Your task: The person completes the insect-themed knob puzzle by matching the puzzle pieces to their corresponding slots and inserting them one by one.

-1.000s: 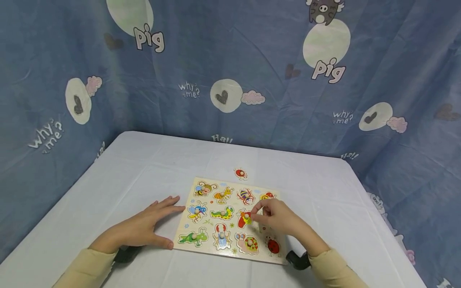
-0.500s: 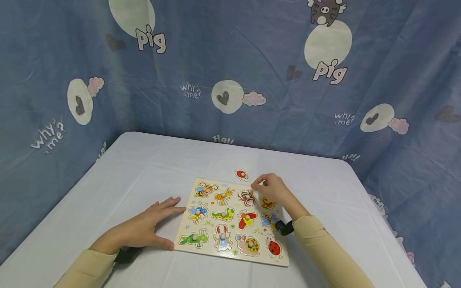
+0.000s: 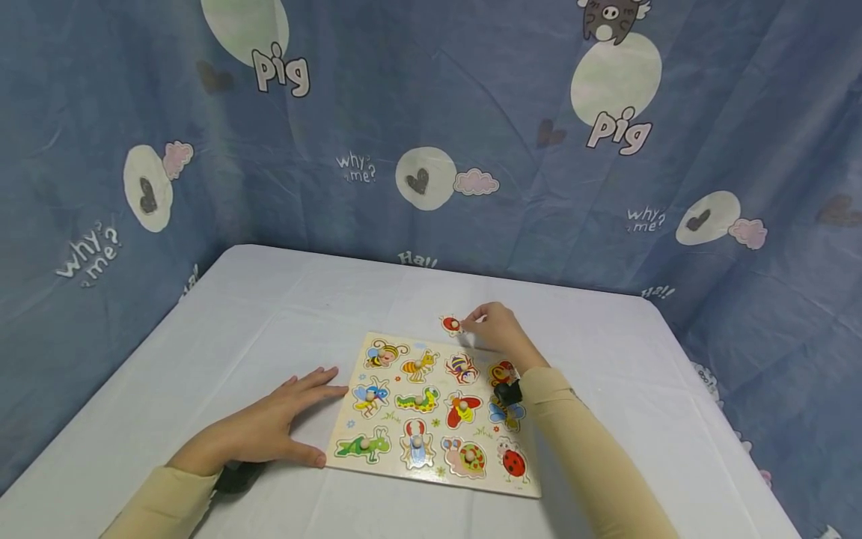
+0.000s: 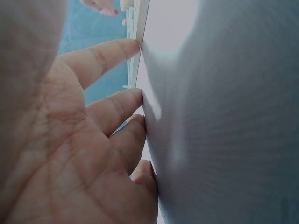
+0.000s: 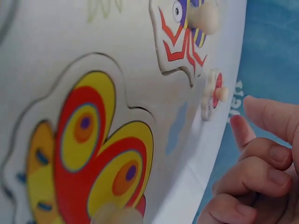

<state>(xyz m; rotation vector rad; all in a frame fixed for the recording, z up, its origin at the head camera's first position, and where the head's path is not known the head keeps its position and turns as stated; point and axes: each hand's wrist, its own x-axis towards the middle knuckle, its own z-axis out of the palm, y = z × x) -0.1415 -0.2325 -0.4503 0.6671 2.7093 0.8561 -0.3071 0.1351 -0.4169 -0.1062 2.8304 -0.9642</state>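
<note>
A small red ladybug puzzle piece (image 3: 450, 324) with a wooden knob lies on the table just beyond the wooden peg puzzle board (image 3: 434, 423). My right hand (image 3: 497, 327) is beside it, thumb and index finger extended close to its knob. The right wrist view shows a gap between those fingertips and the ladybug piece (image 5: 210, 100); the other fingers are curled in. My left hand (image 3: 276, 419) lies spread at the board's left side. Its index fingertip touches the board's edge (image 4: 135, 56) in the left wrist view, and its thumb is at the near left corner.
Several knobbed insect pieces sit in the board, among them a spider (image 3: 461, 368), a butterfly (image 5: 107, 154) and a caterpillar (image 3: 417, 400). The ladybug picture (image 3: 514, 462) at the near right corner shows no knob. A blue printed curtain (image 3: 431, 97) stands behind the white table (image 3: 323, 299).
My right hand has moved from over the red-winged insect piece, up past the board's far edge, to the ladybug piece. The left hand stays in place.
</note>
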